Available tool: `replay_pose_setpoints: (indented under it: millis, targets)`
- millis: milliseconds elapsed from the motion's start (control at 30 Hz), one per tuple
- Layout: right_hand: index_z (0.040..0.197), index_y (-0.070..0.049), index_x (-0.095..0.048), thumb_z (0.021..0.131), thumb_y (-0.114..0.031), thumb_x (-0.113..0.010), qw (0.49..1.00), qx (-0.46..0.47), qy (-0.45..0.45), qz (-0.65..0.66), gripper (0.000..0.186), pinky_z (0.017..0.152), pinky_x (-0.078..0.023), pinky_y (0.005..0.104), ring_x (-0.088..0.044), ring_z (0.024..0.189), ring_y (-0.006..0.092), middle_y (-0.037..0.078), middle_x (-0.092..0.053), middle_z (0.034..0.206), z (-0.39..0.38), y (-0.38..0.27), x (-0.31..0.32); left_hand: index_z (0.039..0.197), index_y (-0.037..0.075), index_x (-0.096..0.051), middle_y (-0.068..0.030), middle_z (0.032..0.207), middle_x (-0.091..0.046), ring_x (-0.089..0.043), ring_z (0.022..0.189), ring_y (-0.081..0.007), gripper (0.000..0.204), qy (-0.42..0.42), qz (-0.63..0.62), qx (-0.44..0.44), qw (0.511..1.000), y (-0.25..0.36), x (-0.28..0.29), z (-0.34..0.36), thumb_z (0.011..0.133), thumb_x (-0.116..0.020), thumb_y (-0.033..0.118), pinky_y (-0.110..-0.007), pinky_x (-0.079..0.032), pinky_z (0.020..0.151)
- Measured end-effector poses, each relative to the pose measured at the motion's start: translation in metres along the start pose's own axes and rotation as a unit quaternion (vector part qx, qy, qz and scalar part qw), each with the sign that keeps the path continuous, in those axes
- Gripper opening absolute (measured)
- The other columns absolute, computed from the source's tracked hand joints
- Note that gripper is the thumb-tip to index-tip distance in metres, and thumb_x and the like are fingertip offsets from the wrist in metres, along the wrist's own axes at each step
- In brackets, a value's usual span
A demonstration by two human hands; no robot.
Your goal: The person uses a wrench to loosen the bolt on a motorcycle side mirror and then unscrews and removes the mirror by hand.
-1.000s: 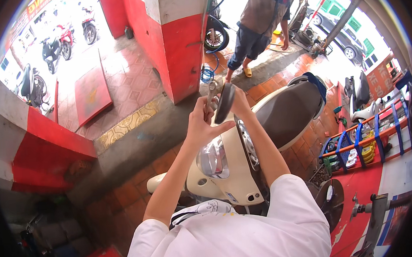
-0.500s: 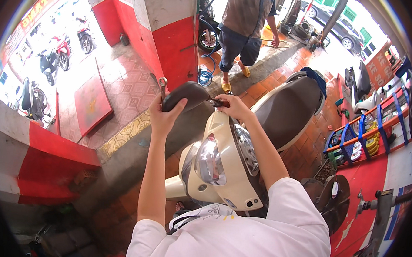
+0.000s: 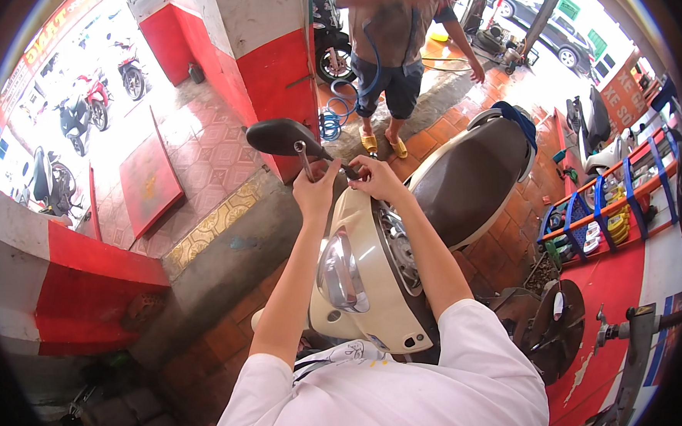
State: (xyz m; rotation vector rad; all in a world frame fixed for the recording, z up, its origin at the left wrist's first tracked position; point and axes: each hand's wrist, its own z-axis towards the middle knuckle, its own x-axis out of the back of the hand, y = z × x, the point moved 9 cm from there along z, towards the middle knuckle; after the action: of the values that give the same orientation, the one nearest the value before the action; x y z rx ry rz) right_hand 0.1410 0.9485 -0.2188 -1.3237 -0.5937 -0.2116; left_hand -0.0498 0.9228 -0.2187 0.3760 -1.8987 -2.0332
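Observation:
A cream scooter (image 3: 370, 289) with a brown seat (image 3: 474, 179) stands in front of me. Its dark rear-view mirror (image 3: 279, 137) sticks out to the left above the front end. My left hand (image 3: 317, 189) is closed, with a silver ring wrench (image 3: 304, 158) upright between the fingers, while its fingertips also pinch the mirror's stem. Close beside it, my right hand (image 3: 378, 182) grips the lower end of that stem with thumb and fingers, near the handlebar cover. The stem's base is hidden by the fingers.
Ahead, a person (image 3: 395, 63) in yellow slippers stands beyond the scooter, near a coiled blue hose (image 3: 336, 121). A red-and-white pillar (image 3: 276, 70) rises at left. On the right is a blue-and-orange rack (image 3: 603, 207) of bottles; a concrete step (image 3: 235, 253) runs along the left.
My left hand has slid from the mirror head to its stem, keeping the wrench. The mirror has swung left and up. The other person has turned, with one arm now raised across.

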Motion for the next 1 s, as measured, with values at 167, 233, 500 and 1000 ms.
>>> replay_pose_setpoints:
  millis: [167, 233, 500, 1000]
  targets:
    - [0.112, -0.007, -0.06, 0.078, -0.016, -0.081, 1.0, 0.018, 0.005, 0.007, 0.041, 0.06, -0.045, 0.0262, -0.054, 0.065, 0.0083, 0.001, -0.06, 0.072, 0.0, -0.001, -0.002, 0.088, 0.0, -0.075, -0.0084, 0.078, -0.074, -0.068, 0.073, -0.0152, 0.035, -0.009, 0.035, -0.012, 0.999, 0.001, -0.025, 0.013, 0.077, -0.083, 0.032, -0.029, -0.051, 0.071]
    - [0.112, -0.007, -0.06, 0.077, -0.016, -0.081, 1.0, 0.009, 0.004, 0.009, 0.042, 0.06, -0.044, 0.0261, -0.053, 0.065, 0.0083, 0.0, -0.059, 0.071, -0.002, 0.005, -0.001, 0.089, 0.001, -0.076, -0.0081, 0.078, -0.074, -0.068, 0.073, -0.0153, 0.035, -0.025, 0.049, -0.01, 0.998, 0.005, -0.031, 0.015, 0.077, -0.083, 0.033, -0.03, -0.051, 0.071]
    - [0.114, -0.006, -0.058, 0.074, -0.018, -0.084, 0.999, -0.014, 0.021, 0.032, 0.049, 0.06, -0.044, 0.026, -0.053, 0.065, 0.0086, 0.0, -0.059, 0.072, 0.0, 0.019, -0.003, 0.083, 0.002, -0.076, -0.0098, 0.071, -0.071, -0.067, 0.066, -0.0168, 0.035, -0.087, 0.16, 0.0, 0.983, 0.006, -0.04, 0.037, 0.074, -0.083, 0.036, -0.034, -0.051, 0.067]
    - [0.111, -0.006, -0.057, 0.07, -0.019, -0.086, 0.997, -0.019, 0.076, -0.016, 0.052, 0.064, -0.05, 0.031, -0.067, 0.069, 0.0171, 0.009, -0.064, 0.072, -0.003, 0.018, -0.001, 0.079, 0.0, -0.066, -0.0145, 0.068, -0.065, -0.068, 0.07, -0.0296, 0.035, -0.21, 0.276, -0.088, 0.934, 0.026, -0.084, 0.049, 0.075, -0.077, 0.032, -0.04, -0.051, 0.067]
